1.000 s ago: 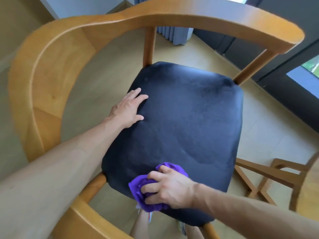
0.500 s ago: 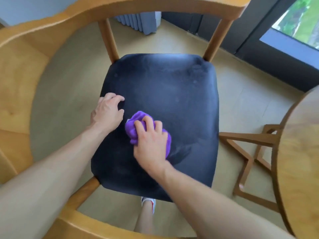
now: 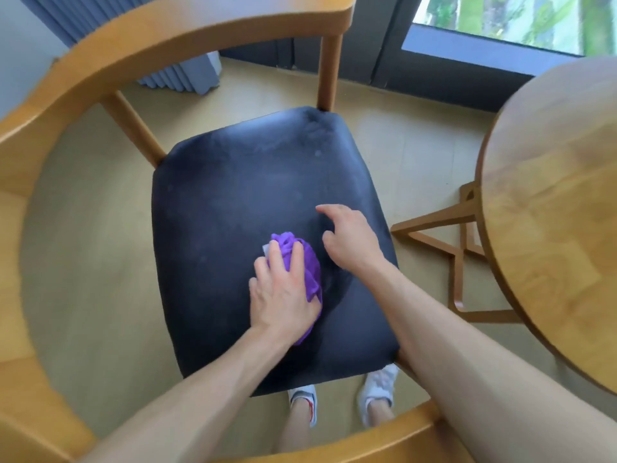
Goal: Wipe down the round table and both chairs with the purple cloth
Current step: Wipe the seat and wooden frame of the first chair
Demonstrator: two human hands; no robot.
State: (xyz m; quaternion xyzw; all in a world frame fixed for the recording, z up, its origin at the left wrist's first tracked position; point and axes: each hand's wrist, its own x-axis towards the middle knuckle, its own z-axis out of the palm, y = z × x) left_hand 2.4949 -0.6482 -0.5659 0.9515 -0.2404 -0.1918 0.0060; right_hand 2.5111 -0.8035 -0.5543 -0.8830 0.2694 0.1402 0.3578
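Observation:
The purple cloth (image 3: pixel 309 267) is bunched on the dark padded seat (image 3: pixel 240 192) of a wooden armchair (image 3: pixel 83 71), right of the seat's middle. My left hand (image 3: pixel 282 294) lies on top of the cloth, fingers curled over it, pressing it onto the seat. My right hand (image 3: pixel 350 240) hovers just right of the cloth with its fingers spread and holds nothing. The round wooden table (image 3: pixel 554 208) fills the right edge of the view.
The chair's curved backrest and armrest ring the seat at left, top and bottom. The table's wooden base legs (image 3: pixel 444 242) stand on the floor right of the seat. My feet in white shoes (image 3: pixel 375 392) are below the seat. A dark window frame and a curtain lie beyond.
The cloth has gone from my right hand to my left hand. My right hand has moved off to the right and opened. The view has swung right, showing more of the table.

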